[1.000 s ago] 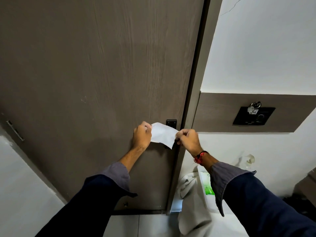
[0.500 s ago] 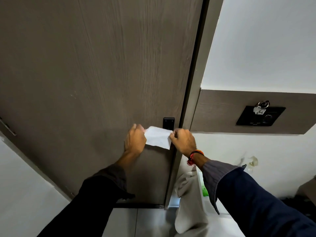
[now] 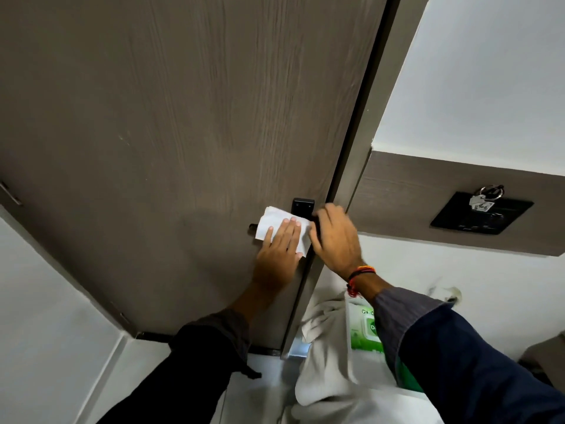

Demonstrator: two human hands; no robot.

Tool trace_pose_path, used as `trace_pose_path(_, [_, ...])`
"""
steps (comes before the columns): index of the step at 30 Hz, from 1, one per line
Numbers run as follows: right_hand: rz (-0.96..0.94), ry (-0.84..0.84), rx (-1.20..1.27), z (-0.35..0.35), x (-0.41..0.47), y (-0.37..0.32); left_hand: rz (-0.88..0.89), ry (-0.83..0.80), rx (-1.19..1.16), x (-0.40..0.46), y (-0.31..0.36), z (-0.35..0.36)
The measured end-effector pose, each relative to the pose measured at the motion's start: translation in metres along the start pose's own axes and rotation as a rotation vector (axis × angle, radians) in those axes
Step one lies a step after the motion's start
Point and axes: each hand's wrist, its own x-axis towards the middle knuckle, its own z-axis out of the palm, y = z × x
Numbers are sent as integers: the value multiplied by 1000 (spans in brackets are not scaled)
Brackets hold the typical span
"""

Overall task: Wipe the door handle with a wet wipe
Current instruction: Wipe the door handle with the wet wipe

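a: biggest thing first?
b: the door (image 3: 159,123), grey-brown wood grain, filling the left and middle. its frame (image 3: 363,142) runs down the right edge, with white wall (image 3: 489,71) beyond.

a: and on that wall?
b: a wood-look band (image 3: 403,203) carrying a black plate (image 3: 481,214), with keys (image 3: 484,198) hanging at its top.

a: lower down?
b: a pale cloth (image 3: 324,362) draped below the frame, and a green wipe pack (image 3: 365,328) just beside it, partly behind the right sleeve (image 3: 458,362).

a: now the hands.
b: the left hand (image 3: 279,249) lies flat, fingers stretched out together, pressing the wipe (image 3: 275,223) against the door. the right hand (image 3: 334,237) is at the door's edge, fingers curled around a dark part there; what exactly it grips i cannot tell. a red-and-black thread band (image 3: 357,275) sits on that wrist.

a: where is the handle?
b: under the wipe. only its black tip (image 3: 253,227) pokes out at the left, and its black mount (image 3: 303,206) shows just above the wipe's right end.
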Motion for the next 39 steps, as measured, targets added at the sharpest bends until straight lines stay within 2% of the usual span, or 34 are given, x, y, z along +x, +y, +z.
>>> trace_pose_path(3, [-155, 146, -135, -16, 3, 33, -5, 26, 15, 6, 10, 1])
trace_pose_path(8, [-189, 208, -392, -37, 33, 80, -122, 63, -11, 6, 22, 8])
trace_pose_path(15, [-281, 362, -448, -16, 35, 111, -452, 124, -124, 12, 80, 31])
trace_pose_path(20, [-316, 404, -459, -13, 39, 119, -636, 178, -209, 25, 110, 31])
trace_pose_path(23, [-333, 445, -480, -11, 42, 119, -830, 326, -448, 46, 127, 19])
trace_pose_path(26, [-334, 460, -503, -9, 44, 121, -885, 526, -824, 59, 144, 9])
trace_pose_path(29, [-340, 471, -500, -9, 43, 120, -935, 570, -1035, 63, 149, -8])
trace_pose_path(30, [-343, 471, -498, -10, 44, 120, -953, 645, -1053, 66, 151, -9])
trace_pose_path(32, [-342, 482, -507, -9, 45, 118, -943, 694, -864, 74, 149, -3])
trace_pose_path(33, [-342, 486, -508, -9, 46, 118, -959, 666, -843, 75, 150, -2])
trace_pose_path(35, [-342, 493, -505, -7, 45, 118, -908, 457, -743, 69, 151, -8])
trace_pose_path(36, [-344, 496, -505, -7, 45, 119, -883, 452, -757, 64, 151, -6])
trace_pose_path(39, [-345, 501, -500, -7, 43, 119, -923, 607, -741, 58, 132, 1])
